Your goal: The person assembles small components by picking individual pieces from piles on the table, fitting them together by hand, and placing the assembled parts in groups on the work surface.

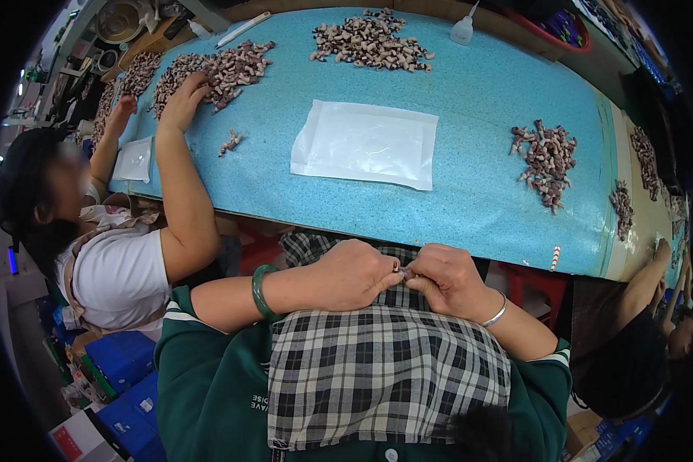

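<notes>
Close to my body, just off the table's near edge, my left hand [362, 271] and my right hand [445, 276] meet fingertip to fingertip. Both are closed in a pinch on a small purplish-and-cream piece [406, 272], mostly covered by my fingers, so its kind cannot be made out. Ahead of them a white flat packet [364, 145] lies on the blue tabletop [262, 165]. A heap of small dark-and-cream pieces [369, 42] sits beyond it. To the right is a smaller heap of purplish pieces [547, 162].
At the left, a co-worker's hand [183, 100] reaches into a large heap of pieces [235, 71]. A few loose pieces [229, 142] lie nearby. A white squeeze bottle [462, 31] stands at the far edge. Another person's arm [645, 271] is at the right.
</notes>
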Demonstrator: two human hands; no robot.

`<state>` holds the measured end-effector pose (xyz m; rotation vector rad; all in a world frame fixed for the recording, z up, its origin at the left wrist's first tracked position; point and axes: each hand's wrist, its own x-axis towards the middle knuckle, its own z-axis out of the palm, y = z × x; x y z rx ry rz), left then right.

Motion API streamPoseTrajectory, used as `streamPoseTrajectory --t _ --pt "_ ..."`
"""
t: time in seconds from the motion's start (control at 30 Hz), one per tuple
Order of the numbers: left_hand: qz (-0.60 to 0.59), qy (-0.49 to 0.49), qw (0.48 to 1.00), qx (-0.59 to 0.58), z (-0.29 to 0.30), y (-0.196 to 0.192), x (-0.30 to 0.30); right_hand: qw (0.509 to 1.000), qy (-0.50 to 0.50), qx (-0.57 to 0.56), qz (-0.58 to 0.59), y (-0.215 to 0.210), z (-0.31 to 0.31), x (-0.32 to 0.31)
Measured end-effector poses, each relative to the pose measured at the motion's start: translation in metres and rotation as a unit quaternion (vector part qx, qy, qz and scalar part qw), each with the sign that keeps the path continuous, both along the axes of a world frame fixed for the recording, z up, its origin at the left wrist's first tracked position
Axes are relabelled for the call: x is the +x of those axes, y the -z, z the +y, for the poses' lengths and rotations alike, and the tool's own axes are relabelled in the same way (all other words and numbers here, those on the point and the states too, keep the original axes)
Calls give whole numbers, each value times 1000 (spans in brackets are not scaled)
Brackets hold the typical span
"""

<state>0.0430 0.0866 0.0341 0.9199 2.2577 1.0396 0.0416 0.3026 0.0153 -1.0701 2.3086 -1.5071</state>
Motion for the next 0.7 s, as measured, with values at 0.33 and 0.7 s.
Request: streamPoseTrajectory --t 0.33,0.7 --pt "56 -17 998 19 1 -5 -2 1000 7 -13 -1 -6 2 -6" --pt "200 -53 975 84 2 -12 -2 974 25 -143 -176 -4 5 -7"
